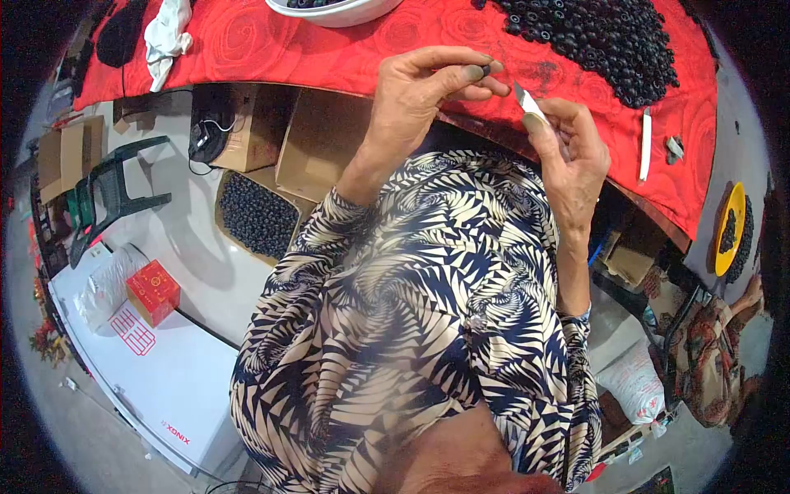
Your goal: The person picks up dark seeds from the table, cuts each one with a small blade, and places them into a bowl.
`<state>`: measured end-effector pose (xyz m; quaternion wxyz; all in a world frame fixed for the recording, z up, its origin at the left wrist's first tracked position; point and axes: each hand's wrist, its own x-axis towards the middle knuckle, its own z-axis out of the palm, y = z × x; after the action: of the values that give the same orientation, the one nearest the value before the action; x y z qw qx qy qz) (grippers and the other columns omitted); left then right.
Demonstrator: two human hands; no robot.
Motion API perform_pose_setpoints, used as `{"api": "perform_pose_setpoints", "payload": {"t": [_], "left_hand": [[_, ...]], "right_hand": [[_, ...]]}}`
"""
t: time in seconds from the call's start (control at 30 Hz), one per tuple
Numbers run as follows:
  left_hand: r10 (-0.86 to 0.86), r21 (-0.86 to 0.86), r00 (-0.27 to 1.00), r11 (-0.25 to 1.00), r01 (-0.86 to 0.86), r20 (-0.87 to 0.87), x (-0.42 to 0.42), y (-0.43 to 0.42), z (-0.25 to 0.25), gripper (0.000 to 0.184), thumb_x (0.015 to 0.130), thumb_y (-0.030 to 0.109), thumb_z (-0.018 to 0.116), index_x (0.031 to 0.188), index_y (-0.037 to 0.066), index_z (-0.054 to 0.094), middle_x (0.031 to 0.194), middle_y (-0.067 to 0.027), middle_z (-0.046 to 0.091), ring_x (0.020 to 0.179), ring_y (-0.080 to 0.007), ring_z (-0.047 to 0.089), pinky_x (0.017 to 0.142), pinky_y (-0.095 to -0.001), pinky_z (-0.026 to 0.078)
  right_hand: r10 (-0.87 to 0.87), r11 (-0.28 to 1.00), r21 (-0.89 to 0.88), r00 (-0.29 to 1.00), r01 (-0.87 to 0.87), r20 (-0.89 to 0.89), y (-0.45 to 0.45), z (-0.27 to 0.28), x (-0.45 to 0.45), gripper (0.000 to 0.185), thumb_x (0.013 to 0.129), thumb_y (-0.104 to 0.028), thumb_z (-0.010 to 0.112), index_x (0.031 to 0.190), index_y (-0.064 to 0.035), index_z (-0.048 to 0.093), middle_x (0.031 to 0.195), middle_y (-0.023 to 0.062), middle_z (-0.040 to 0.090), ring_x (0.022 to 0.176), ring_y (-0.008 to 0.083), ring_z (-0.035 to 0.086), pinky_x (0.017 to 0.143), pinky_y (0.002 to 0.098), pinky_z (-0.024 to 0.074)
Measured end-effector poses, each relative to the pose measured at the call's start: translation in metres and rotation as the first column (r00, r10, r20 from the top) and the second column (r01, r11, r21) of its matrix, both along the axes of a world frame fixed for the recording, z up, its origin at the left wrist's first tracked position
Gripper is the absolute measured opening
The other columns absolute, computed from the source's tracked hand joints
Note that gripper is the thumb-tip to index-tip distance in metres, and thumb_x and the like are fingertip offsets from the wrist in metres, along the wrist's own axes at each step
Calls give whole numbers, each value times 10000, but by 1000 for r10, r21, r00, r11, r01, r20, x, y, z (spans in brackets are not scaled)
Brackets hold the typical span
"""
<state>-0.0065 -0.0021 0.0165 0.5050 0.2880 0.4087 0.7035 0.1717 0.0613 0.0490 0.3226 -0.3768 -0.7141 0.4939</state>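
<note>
Above the front edge of the red cloth (313, 62), my left hand (411, 99) pinches a small black ring (484, 71) between thumb and fingertips. My right hand (569, 152) grips a small white-handled blade (527, 100), its pointed tip turned up and left toward the ring, a short gap apart. A large pile of black rings (592, 41) lies on the cloth beyond my hands. Part of a white bowl (333, 13) with dark pieces inside shows at the top edge.
On the cloth at right lie a white-handled tool (645, 144) and a small grey piece (675, 149). A white rag (167, 37) is at left. Below stand a box of black pieces (257, 216) and a green chair (115, 193). A person sits at right near a yellow plate (730, 229).
</note>
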Motion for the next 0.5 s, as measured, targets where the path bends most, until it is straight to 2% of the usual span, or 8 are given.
{"api": "perform_pose_setpoints", "payload": {"t": [0.2,0.3,0.5], "left_hand": [[-16,91,996,996,8,89,4,-1,1,261,855,20,567,1111,-32,569,1019,-181,636,915,-240,644,777,-272,531],[15,125,1000,992,-14,-5,5,-2,-3,272,850,25,580,1116,-28,571,1017,-169,638,943,-204,623,814,-276,506],[-6,48,1000,999,5,17,10,-6,-3,269,849,23,581,1114,-25,575,1018,-160,638,922,-171,610,818,-274,498]], "right_hand": [[9,1000,27,1000,-10,28,-2,8,-1,210,795,-78,679,949,13,570,825,88,649,745,114,602,649,256,495],[13,999,46,999,-15,40,-2,6,0,217,796,-86,683,951,14,570,828,94,650,757,121,607,653,263,499],[5,1000,29,1000,-5,19,-3,3,1,223,798,-95,686,952,18,569,837,100,653,784,133,616,676,271,507]]}}
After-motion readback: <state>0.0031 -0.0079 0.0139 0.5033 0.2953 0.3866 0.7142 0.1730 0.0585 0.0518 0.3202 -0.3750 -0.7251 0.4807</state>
